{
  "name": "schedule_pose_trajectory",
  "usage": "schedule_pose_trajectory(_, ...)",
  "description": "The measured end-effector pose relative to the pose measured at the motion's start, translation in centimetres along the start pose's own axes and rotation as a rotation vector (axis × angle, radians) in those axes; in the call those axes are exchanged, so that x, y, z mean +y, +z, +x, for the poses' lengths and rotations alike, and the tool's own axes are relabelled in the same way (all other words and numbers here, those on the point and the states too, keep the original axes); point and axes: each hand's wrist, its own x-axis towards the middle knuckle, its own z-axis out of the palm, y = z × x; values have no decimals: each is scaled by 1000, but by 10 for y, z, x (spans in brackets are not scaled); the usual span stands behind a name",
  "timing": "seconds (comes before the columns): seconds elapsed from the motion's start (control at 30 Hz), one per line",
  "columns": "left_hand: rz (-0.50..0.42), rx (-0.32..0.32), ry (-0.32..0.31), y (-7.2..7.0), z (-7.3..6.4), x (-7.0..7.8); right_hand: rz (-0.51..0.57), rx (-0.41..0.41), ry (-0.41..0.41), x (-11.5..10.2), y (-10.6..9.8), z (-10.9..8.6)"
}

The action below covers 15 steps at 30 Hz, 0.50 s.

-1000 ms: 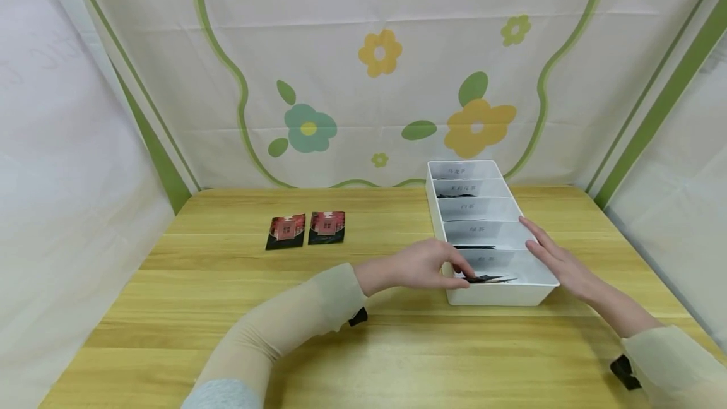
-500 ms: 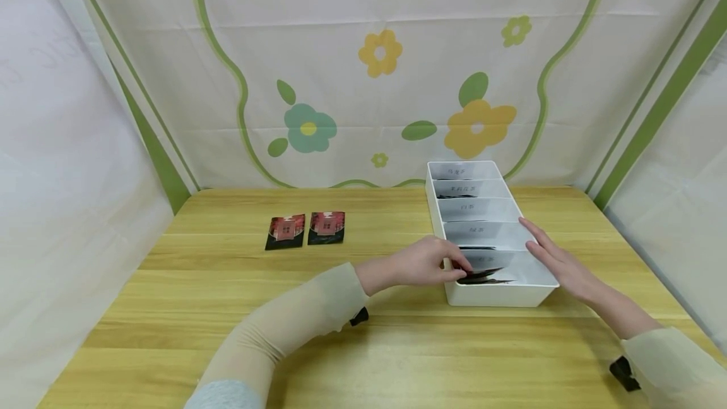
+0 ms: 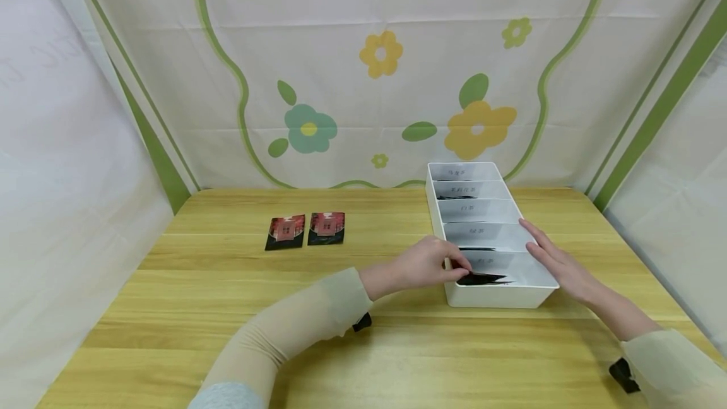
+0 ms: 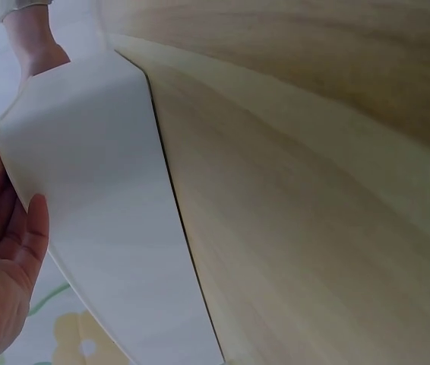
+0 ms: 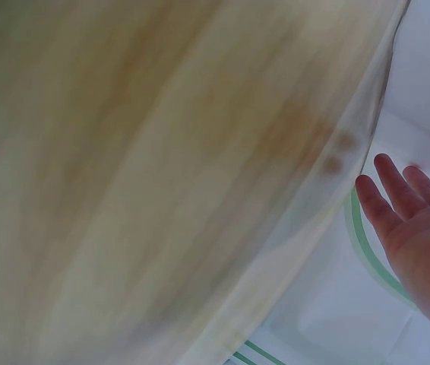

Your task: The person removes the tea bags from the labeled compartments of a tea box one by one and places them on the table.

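A long white box [image 3: 493, 298] split into several compartments stands at the right of the table, each divider bearing handwritten characters. Over the left rim of its nearest compartment, my left hand [image 3: 427, 262] pinches a dark tea sachet [image 3: 481, 278] between thumb and fingers. More dark sachet edges show just beneath it. In the left wrist view the thumb of the left hand [image 4: 14, 251] is outside the white wall [image 4: 109, 205], and the sachet is hidden. My right hand [image 3: 559, 264] rests along the box's right side, fingers extended; the right wrist view shows this hand [image 5: 420, 228] with straight fingers.
Two black and red tea sachets, one on the left [image 3: 285, 233] and one on the right [image 3: 326, 228], lie side by side on the wooden table [image 3: 227, 289]. Dark sachet edges show in some farther compartments. A flower-printed cloth [image 3: 352, 11] hangs behind the table.
The left hand has shifted slightly, and the dark sachet at its fingertips has lifted and turned within the near compartment. The right hand and the two sachets on the table stay put.
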Motion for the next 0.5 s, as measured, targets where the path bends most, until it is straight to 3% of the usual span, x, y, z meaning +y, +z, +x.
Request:
schedule_pose_trajectory(0.1, -11, 60, 26, 1, -1, -1, 4, 0, -1, 0, 0, 0)
schedule_pose_trajectory(0.33, -47, 275, 127, -3, -2, 0, -1, 5, 5, 0, 1, -1)
schedule_pose_trajectory(0.5, -61, 350, 160, -13, -2, 3, -9, 5, 3, 2, 1, 0)
